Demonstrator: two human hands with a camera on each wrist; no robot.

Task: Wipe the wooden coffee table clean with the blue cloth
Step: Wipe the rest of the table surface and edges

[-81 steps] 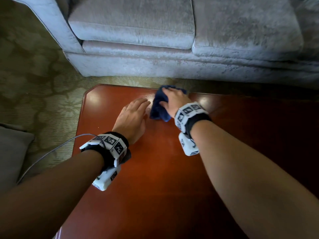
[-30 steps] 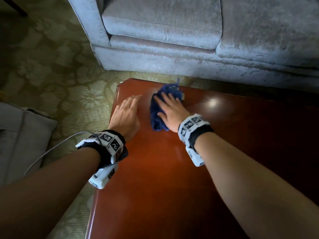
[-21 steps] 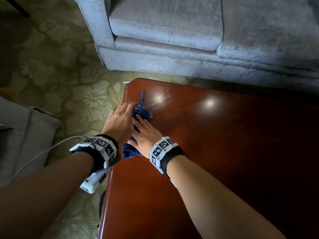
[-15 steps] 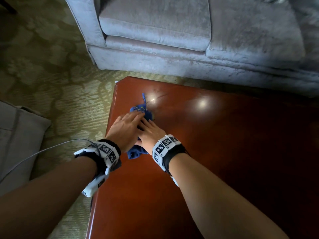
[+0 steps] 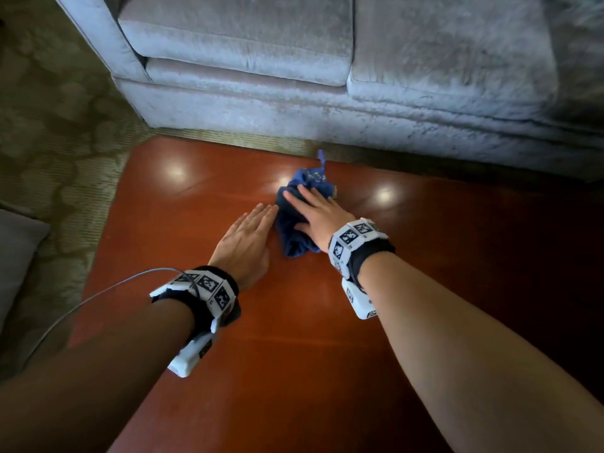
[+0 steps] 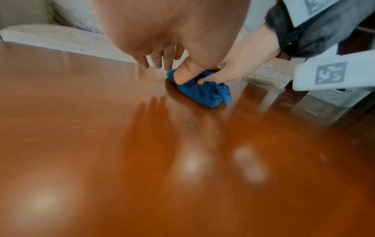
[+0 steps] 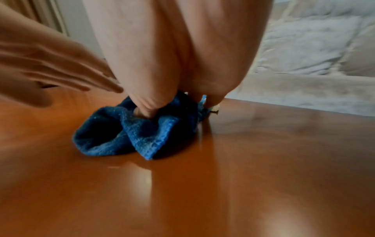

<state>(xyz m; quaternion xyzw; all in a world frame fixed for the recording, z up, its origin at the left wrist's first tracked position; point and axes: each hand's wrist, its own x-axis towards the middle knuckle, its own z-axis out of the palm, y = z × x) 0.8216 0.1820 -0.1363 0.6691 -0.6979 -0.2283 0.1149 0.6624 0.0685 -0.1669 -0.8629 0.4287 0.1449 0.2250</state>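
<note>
The blue cloth (image 5: pixel 292 233) lies bunched on the glossy wooden coffee table (image 5: pixel 294 338), near its far edge. My right hand (image 5: pixel 313 210) lies on top of the cloth with fingers spread and straight, pressing it down. In the right wrist view its thumb digs into a fold of the cloth (image 7: pixel 129 134). My left hand (image 5: pixel 248 237) lies flat on the wood just left of the cloth, fingers straight. In the left wrist view its thumb touches the cloth (image 6: pixel 205 93). One corner of the cloth sticks up toward the sofa.
A grey velvet sofa (image 5: pixel 327 93) runs close along the table's far edge. Patterned carpet (image 5: pixel 65 158) lies to the left, with a grey cushion (image 5: pixel 16 256) at the left border. A small pale scrap (image 5: pixel 335 191) sits by the cloth's right side.
Both hands and the cloth have slid right, away from the table's left edge. The left hand has come off the right hand and now lies beside the cloth.
</note>
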